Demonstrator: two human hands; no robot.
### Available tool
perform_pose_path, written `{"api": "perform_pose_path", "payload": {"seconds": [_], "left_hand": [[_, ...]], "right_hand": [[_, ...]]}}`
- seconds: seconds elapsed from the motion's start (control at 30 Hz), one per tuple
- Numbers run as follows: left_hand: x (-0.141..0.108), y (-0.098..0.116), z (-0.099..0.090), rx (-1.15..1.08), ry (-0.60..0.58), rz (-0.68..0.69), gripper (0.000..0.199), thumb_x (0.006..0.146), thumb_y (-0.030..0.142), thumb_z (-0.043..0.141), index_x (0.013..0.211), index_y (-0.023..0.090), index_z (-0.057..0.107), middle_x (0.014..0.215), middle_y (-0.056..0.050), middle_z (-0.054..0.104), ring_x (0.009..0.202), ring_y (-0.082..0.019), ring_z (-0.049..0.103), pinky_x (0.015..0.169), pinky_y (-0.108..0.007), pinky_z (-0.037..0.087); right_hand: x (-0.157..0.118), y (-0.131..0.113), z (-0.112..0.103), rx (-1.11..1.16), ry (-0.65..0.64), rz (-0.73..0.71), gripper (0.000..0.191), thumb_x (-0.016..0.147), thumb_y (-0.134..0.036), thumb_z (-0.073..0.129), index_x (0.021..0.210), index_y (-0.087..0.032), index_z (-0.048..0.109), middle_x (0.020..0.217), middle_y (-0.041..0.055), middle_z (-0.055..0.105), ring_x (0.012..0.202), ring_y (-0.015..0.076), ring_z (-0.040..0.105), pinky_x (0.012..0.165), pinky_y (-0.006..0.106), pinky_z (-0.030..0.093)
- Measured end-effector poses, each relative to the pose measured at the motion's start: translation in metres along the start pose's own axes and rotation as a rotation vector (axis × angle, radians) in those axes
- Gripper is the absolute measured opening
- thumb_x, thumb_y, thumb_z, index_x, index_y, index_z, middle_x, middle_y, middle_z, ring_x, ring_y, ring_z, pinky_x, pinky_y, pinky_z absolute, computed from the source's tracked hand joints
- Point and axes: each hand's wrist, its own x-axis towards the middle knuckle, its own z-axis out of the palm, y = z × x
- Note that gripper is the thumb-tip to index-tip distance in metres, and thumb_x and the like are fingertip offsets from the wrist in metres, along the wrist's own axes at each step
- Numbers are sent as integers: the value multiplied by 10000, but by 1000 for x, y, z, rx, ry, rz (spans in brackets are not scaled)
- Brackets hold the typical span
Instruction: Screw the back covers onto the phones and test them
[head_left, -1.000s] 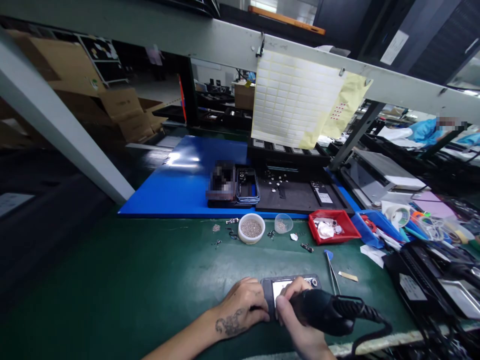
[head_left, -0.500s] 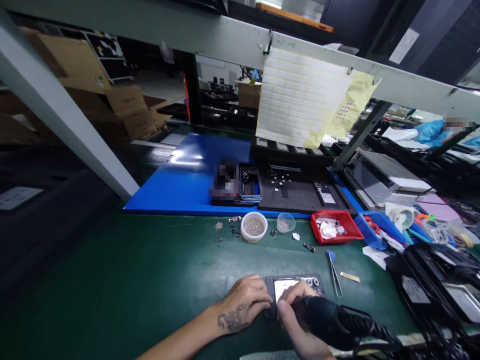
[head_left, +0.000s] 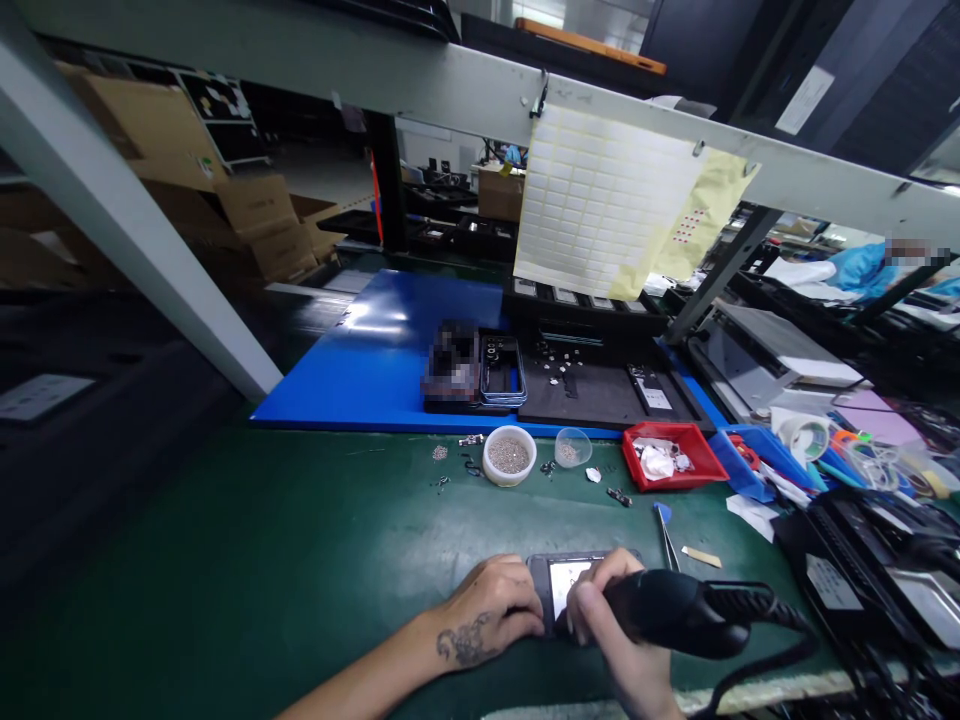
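An opened phone (head_left: 538,568) with a grey frame and a white area inside lies flat on the green bench. My left hand (head_left: 495,600), tattooed at the wrist, has its fingers curled against the phone's left edge. Over the phone's middle, my right hand (head_left: 600,598) is wrapped around a black corded electric screwdriver (head_left: 660,610), which lies slanted with its cable end to the right. The screwdriver's tip and the phone's right part are hidden behind the hand and tool. Metal tweezers (head_left: 667,538) with a blue end rest just beyond the screwdriver.
A white tub of tiny screws (head_left: 508,478), a clear cup (head_left: 573,448), a red bin (head_left: 675,478) and a blue bin (head_left: 757,470) line the back. Behind them are a black tray (head_left: 592,405) and a blue mat (head_left: 345,380). The screwdriver cable (head_left: 795,620) trails right.
My right hand and the screwdriver have shifted slightly right and up, now covering the phone's camera rings and the tweezers' tips. My left hand stays at the phone's edge.
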Motion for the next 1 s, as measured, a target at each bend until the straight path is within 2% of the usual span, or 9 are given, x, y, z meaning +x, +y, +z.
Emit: {"api": "perform_pose_path", "payload": {"seconds": [0.17, 0.3, 0.47, 0.7, 1.0], "left_hand": [[0, -1, 2, -8, 20, 10, 357, 877, 476, 562, 721, 189, 707, 674, -22, 662, 634, -157, 554, 643, -272, 411], [1, 1, 1, -6, 35, 24, 419, 887, 519, 520, 729, 180, 710, 681, -37, 671, 634, -164, 559, 630, -277, 411], [3, 7, -4, -13, 45, 42, 410, 917, 476, 490, 746, 168, 700, 705, -45, 677, 649, -168, 572, 637, -279, 421], [-1, -2, -7, 108, -61, 45, 267, 931, 318, 484, 800, 194, 681, 753, -33, 667, 693, -175, 573, 671, -279, 429], [0, -2, -10, 135, -30, 4, 332, 965, 291, 389, 826, 172, 666, 766, -49, 641, 726, -178, 569, 683, -267, 443]], "right_hand": [[6, -19, 3, 183, -40, -24, 213, 890, -313, 597, 745, -217, 473, 513, -73, 504, 461, 104, 468, 483, 248, 352], [9, -23, 8, 268, -55, -47, 191, 896, -295, 596, 769, -219, 477, 525, -77, 508, 466, 95, 473, 492, 242, 370], [11, -16, 12, 238, -43, -17, 215, 900, -332, 592, 774, -218, 460, 519, -83, 497, 466, 91, 471, 503, 244, 371], [7, -8, 9, 140, -40, 14, 231, 883, -337, 610, 770, -215, 450, 518, -75, 505, 462, 92, 474, 490, 239, 363], [2, 9, 14, 109, -67, 53, 218, 871, -340, 616, 773, -222, 462, 507, -81, 499, 441, 102, 458, 469, 242, 353]]}}
